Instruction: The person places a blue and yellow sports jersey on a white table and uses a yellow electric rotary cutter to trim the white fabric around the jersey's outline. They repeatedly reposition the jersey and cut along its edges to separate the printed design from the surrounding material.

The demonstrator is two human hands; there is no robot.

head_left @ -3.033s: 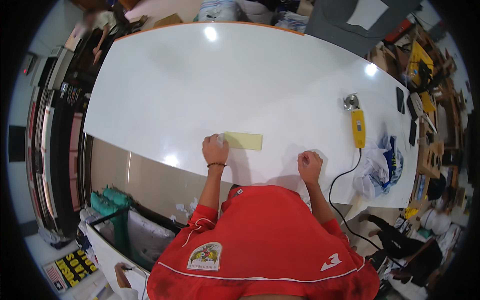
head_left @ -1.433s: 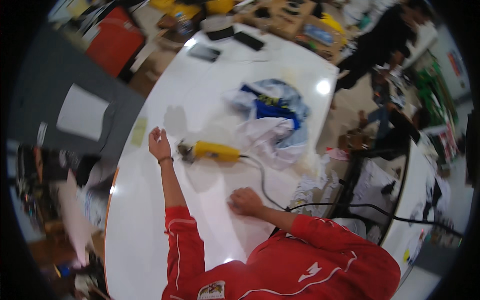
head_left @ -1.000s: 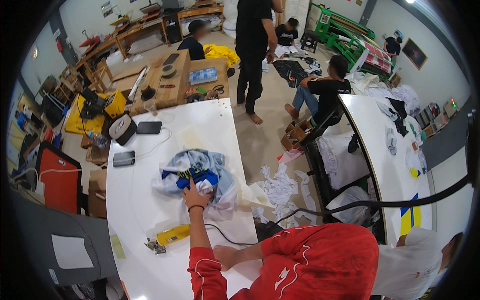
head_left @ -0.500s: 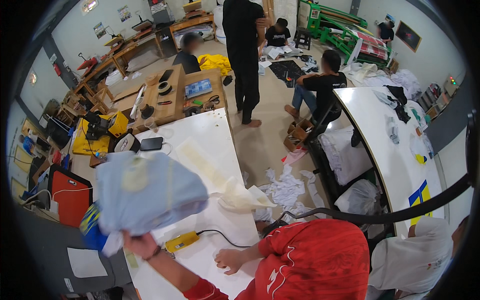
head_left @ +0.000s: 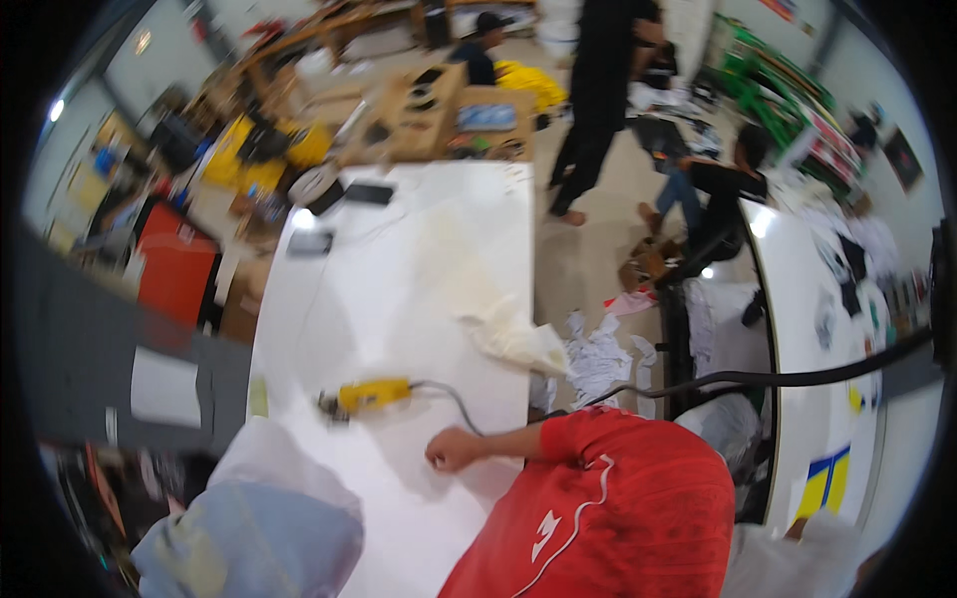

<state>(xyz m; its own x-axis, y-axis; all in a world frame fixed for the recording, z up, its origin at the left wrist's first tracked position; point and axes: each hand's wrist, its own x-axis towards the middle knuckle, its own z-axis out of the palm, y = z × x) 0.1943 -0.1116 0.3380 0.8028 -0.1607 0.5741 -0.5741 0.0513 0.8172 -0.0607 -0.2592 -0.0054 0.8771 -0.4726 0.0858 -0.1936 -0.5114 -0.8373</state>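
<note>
Pale blue-white cloth bundle (head_left: 269,538), earlier beyond yellow cutter (head_left: 375,394), had swung to right hand's (head_left: 454,448) 8 o'clock; work shifted nearside, cutter at 10. Right hand blurred, closure unclear. Left hidden; grip could not be told.

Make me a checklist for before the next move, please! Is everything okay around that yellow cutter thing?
1. Yellow cutter lying on the white table: ok.
2. Right hand away from the cutter's metal head: ok, it is at the cord side.
3. Cloth bundle apart from the cutter: ok, a gap shows between them.
4. Cord free of the right forearm: cannot tell, they meet in the picture.
5. Left hand visible: not ok, it is not in view.
6. Cutter switched off: cannot tell, the picture is blurred.
</note>
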